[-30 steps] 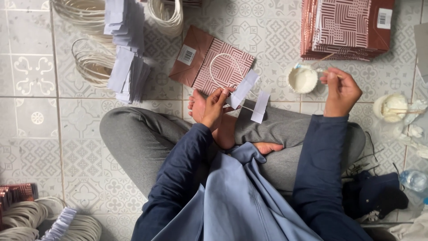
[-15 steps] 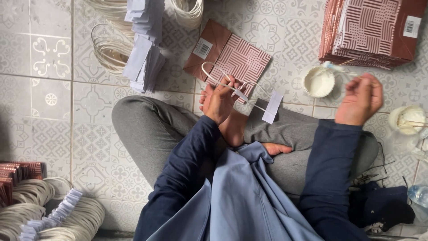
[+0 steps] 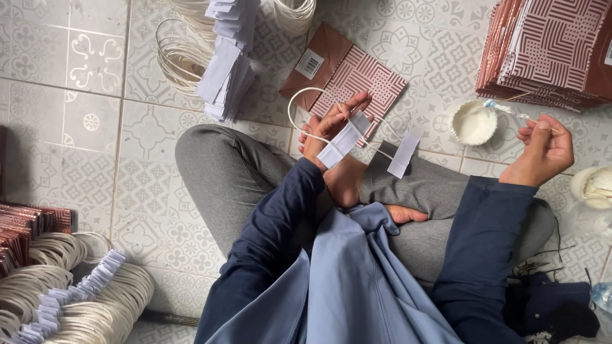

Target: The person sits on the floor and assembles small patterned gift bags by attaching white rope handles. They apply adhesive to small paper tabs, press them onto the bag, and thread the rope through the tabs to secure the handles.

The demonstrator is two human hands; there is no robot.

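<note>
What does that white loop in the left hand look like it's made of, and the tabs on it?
The loop looks like twisted paper or cotton cord, matte off-white and springy; which one is unclear. The tabs on it look like thin matte white paper: flat and crisp-edged. The left hand holds both.

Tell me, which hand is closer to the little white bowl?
The right hand. It holds a thin stick beside the white bowl. The left hand is busy holding the cord handle.

Maroon geo-patt. bag [image 3: 357,79], white cord [image 3: 299,102]

Navy sleeves [image 3: 484,242] — grey trousers [image 3: 229,178].
</note>
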